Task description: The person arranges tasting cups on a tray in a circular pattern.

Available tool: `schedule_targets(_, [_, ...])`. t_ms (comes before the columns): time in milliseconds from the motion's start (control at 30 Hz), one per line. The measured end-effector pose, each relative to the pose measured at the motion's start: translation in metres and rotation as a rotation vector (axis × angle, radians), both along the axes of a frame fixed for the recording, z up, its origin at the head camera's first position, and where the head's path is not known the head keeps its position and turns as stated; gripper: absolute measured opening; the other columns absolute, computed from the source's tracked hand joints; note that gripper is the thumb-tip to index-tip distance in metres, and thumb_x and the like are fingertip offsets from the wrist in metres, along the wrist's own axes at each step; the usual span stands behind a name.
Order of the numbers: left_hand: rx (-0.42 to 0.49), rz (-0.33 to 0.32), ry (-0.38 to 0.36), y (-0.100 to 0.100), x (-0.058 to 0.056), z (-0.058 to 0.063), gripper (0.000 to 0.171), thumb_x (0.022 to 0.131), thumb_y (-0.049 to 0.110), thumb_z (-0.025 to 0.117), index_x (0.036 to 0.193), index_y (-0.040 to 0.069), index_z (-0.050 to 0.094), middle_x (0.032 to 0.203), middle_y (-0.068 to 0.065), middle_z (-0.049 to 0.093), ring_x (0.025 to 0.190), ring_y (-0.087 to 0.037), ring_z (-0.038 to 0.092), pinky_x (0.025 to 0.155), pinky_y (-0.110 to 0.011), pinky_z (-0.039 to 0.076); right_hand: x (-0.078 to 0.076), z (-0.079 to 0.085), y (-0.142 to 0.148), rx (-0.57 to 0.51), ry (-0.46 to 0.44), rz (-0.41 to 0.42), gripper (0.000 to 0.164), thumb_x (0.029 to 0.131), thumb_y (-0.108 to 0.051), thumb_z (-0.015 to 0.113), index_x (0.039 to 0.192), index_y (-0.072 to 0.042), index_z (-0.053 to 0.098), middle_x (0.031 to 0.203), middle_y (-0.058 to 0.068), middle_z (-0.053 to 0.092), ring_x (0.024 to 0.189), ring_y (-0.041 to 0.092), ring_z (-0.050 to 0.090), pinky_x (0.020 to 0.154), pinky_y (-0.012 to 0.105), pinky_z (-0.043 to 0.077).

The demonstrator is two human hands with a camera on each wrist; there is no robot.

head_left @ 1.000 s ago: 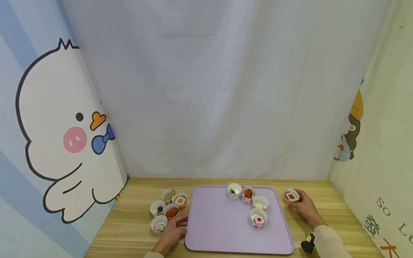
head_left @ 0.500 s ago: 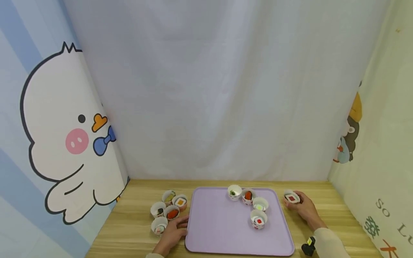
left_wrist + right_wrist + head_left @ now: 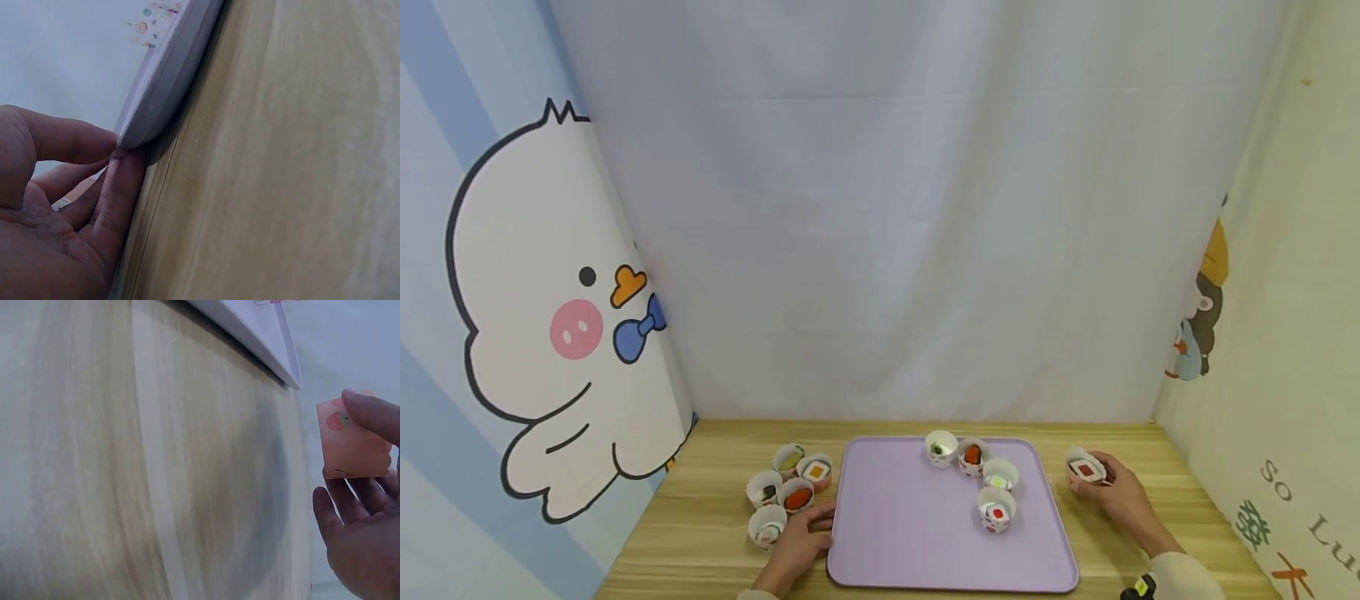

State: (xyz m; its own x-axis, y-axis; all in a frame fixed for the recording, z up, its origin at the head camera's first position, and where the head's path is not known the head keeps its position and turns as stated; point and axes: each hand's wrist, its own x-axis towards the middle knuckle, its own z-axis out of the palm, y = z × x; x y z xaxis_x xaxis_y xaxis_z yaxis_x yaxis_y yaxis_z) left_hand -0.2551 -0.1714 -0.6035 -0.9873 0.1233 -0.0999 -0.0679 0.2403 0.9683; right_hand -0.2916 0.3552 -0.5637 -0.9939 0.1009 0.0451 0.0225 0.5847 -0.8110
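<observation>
In the fingers of the right hand, a small pinkish-orange paper cup with a scalloped rim and printed fruit sits mouth upward, the thumb on its wall and other fingers around the far side. Down inside lies a white, squarish sushi-like piece with a red centre. Left of that grip, apart from the cup, a lilac rectangular tray with rounded corners and a raised rim lies face up, its left rim pinched by the left hand.
</observation>
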Motion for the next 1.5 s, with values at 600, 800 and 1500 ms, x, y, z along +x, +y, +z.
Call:
schedule_targets(600, [-0.007,-0.004,-0.003,-0.002,0.001,0.001,0.063,0.073,-0.007,0.061,0.136,-0.010,0.051,0.119,-0.025,0.065,0.108,-0.027,0.063,0.075,-0.033,0.058,0.037,0.028,0.002,0.045,-0.043,-0.034,0.076,0.084,-0.027,0.077,0.143,0.004,0.040,0.139,0.030,0.052,0.100,-0.001,0.052,0.075,0.015,0.048])
schedule_targets(800, [-0.012,0.000,-0.011,-0.002,0.000,-0.001,0.063,0.074,-0.007,0.061,0.136,-0.009,0.052,0.120,-0.024,0.065,0.108,-0.027,0.063,0.075,-0.033,0.058,0.045,0.035,0.000,0.010,-0.073,-0.023,0.077,0.086,-0.029,0.075,0.145,0.004,0.037,0.144,0.030,0.047,0.109,0.005,0.054,0.077,0.015,0.049])
schedule_targets(1500, [-0.024,-0.006,0.026,-0.001,-0.001,-0.002,0.063,0.073,-0.007,0.061,0.135,-0.010,0.052,0.118,-0.026,0.066,0.109,-0.031,0.063,0.075,-0.032,0.057,0.076,0.062,-0.045,-0.167,-0.026,0.027,0.073,0.084,-0.020,0.077,0.145,-0.001,0.040,0.131,0.020,0.058,0.089,-0.004,0.058,0.075,0.021,0.053])
